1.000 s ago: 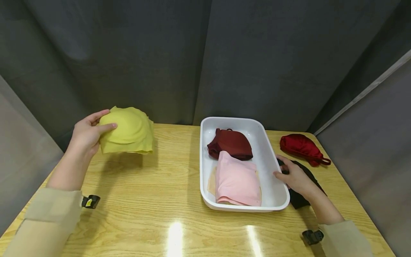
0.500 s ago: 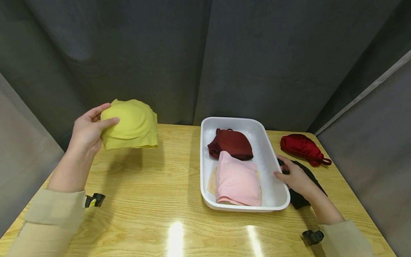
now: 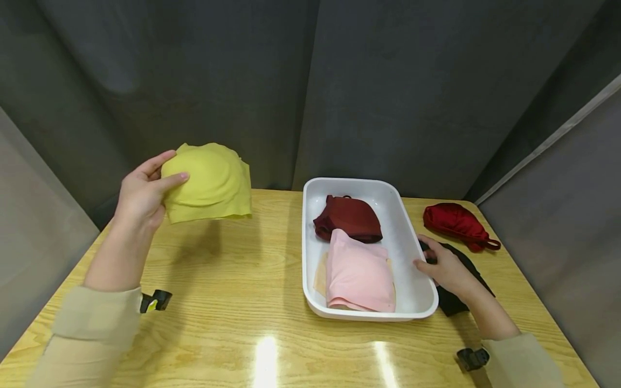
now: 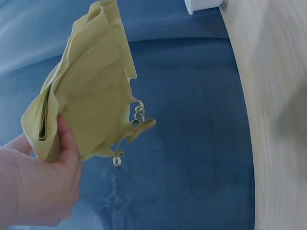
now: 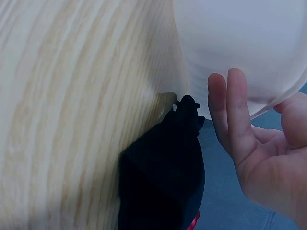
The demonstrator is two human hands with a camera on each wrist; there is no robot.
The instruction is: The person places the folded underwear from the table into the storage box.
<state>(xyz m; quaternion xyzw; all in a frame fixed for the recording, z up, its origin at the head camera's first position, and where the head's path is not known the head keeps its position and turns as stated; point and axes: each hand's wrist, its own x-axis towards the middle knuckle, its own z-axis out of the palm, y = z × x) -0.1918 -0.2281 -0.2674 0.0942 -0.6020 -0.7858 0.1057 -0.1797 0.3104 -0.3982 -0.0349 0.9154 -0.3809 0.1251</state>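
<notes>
A folded yellow bra was held in the air above a wooden table, its shadow falling on the wood below. The left hand pinched it at its nine-to-ten o'clock edge, thumb over the front face and fingers behind, so nearly all of the bra stuck out beyond the grip towards three o'clock. In the left wrist view, folded layers sat at the hand, and thin straps with small rings dangled at the bra's four o'clock.

Well apart from the bra, at its four o'clock, a white tray stood on the table. The right hand held the tray's rim at about four o'clock, thumb over the edge and fingers outside. In the tray, a dark red bra lay at eleven o'clock; a pink garment lay at six to seven, over a beige piece.

Outside the tray, a black garment lay partly hidden by the right hand, with a bright red bra at that hand's one o'clock. Grey curtains hung behind.
</notes>
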